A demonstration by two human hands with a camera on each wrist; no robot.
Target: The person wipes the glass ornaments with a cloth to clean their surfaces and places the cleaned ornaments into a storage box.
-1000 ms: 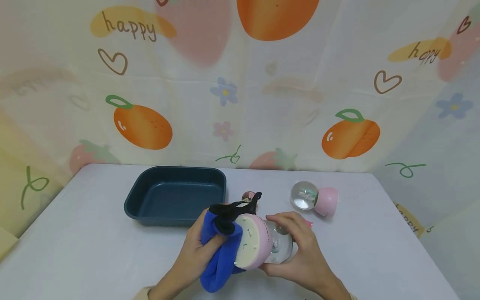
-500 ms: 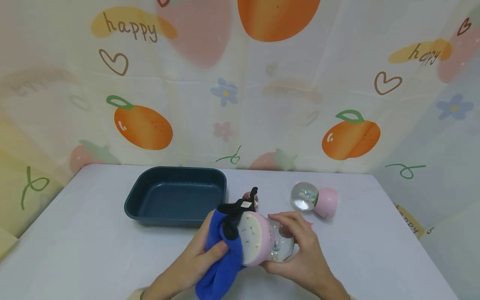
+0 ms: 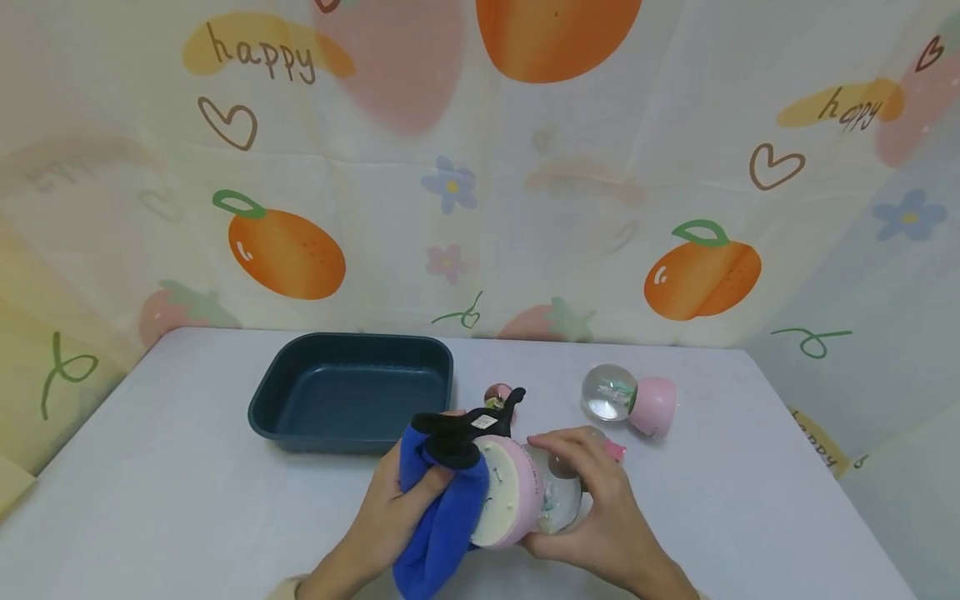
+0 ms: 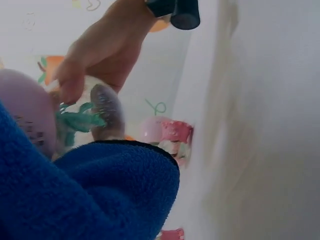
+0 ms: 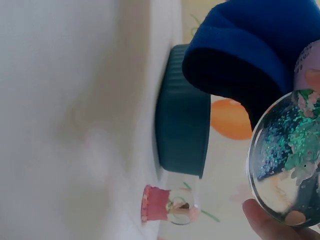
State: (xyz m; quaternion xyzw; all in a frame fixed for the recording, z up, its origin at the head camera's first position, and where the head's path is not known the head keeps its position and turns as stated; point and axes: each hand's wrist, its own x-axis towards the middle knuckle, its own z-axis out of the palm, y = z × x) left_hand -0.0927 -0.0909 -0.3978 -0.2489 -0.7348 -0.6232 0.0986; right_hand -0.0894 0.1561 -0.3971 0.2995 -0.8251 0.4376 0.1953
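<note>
Pink-based, clear-domed snow globe (image 3: 528, 492): probably slippery, fragile; best held by base
Right hand (image 3: 606, 508): grips dome (image 3: 558, 504)
Left hand (image 3: 392, 510): pinches blue plush cloth (image 3: 446, 521)

The white table (image 3: 750, 500) bears a teal basin (image 3: 352, 447) and snow globes (image 3: 628, 402).

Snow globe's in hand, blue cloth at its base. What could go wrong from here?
1. The right hand grips the held snow globe by its smooth clear dome, so it might slip and drop.
2. The left hand holds the blue cloth bunched; its black part sticks out toward the small snow globe and could catch it, though the gap is hard to judge.
3. The tipped snow globe, on its side, might roll if bumped.
</note>
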